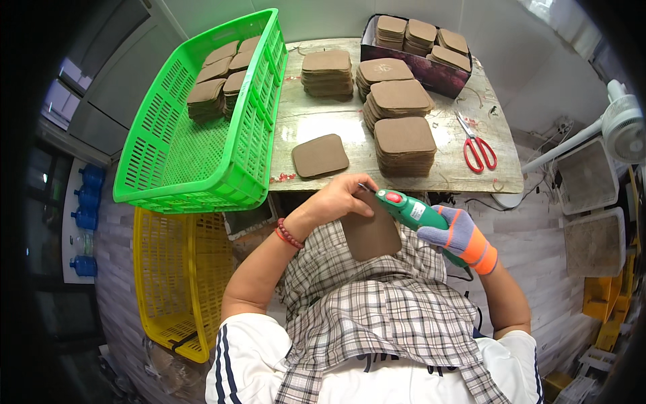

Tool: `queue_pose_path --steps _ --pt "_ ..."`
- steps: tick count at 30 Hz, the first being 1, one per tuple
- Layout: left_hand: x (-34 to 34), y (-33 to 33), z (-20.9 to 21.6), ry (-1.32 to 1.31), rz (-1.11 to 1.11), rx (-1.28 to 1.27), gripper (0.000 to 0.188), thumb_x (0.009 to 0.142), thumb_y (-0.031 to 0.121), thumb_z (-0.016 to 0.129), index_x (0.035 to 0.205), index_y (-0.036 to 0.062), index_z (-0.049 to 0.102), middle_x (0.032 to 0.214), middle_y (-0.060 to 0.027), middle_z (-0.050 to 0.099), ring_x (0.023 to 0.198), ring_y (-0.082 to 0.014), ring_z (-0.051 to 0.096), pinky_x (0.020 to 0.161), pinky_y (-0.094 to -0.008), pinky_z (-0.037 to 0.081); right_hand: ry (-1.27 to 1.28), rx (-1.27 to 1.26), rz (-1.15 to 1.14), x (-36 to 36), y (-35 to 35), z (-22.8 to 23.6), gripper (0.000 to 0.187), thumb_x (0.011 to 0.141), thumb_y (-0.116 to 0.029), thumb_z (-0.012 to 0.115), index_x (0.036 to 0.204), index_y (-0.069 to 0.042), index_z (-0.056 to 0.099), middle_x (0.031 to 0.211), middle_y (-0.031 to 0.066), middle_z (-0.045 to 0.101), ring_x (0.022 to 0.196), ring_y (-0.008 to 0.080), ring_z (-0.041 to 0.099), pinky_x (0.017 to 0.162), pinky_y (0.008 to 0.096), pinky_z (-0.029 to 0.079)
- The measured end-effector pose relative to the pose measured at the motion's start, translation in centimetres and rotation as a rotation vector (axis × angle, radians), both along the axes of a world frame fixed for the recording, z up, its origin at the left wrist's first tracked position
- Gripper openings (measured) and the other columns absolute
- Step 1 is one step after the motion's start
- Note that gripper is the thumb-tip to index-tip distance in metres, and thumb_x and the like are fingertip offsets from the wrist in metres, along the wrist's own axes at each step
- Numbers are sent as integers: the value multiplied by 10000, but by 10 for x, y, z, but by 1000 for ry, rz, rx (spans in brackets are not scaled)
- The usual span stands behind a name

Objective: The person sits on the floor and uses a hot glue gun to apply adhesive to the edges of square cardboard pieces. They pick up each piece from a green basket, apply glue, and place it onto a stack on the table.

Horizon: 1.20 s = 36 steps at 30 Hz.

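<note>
My bare left hand (345, 200), with a beaded bracelet at the wrist, pinches the upper end of a brown rounded-corner pad (371, 236) above my lap. In a grey and orange glove, my right hand (464, 239) is wrapped round a green corded power tool (418, 217) with a red button. The tool's narrow dark tip lies at the pad's upper edge, close to my left fingertips; whether it touches is too small to tell. Another brown pad (321, 156) lies flat on the table, beyond my left hand.
Stacks of brown pads (405, 145) stand on the worn table (289, 128). More fill a dark box (414, 59) and part of a green crate (225, 161). Red-handled scissors (479, 151) lie at right. A yellow crate (165, 283) is below left; a white fan (622, 128) stands right.
</note>
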<state>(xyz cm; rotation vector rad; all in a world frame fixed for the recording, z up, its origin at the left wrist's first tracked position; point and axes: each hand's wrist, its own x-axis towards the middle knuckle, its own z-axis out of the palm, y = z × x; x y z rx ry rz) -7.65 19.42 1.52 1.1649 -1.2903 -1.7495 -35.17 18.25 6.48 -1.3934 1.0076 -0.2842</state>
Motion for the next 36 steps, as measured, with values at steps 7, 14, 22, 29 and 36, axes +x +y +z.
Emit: queue_pose_path --steps 7,14,22,29,36 --pt "45 -8 -33 162 648 -165 288 798 -87 566 1073 0 575 1032 -69 640 932 -138 605 850 -285 498 -101 -26 -181 -4 -1 -24 337 800 -253 732 998 -16 598 680 -13 566 540 40 493 484 194 389" --pt "105 -50 -106 -881 947 -443 542 719 -8 670 1233 6 501 1179 -213 543 1082 -328 521 945 -402 408 -71 -139 -241 -32 4 -42 337 795 -275 725 977 -23 593 675 -14 558 540 52 498 490 216 406" --pt "-16 -94 -24 -1059 595 -975 431 729 251 721 1079 18 626 1114 -118 545 1096 -298 456 935 -423 334 -57 -167 -361 -46 11 -49 317 813 -250 715 994 -14 604 731 -13 589 629 49 503 555 215 408" --pt "-43 -116 -7 -1052 452 -807 405 641 225 783 953 39 604 999 -90 533 983 -288 466 881 -403 357 -108 -130 -440 -56 15 -49 267 816 -236 706 952 -27 609 713 -21 580 616 42 492 551 217 406" --pt "-53 -100 22 -674 503 -515 413 635 74 783 837 67 423 832 -64 526 807 -222 510 745 -353 420 -114 -144 -510 -61 14 -43 245 817 -223 700 922 -21 610 668 -16 578 571 46 490 511 220 400"
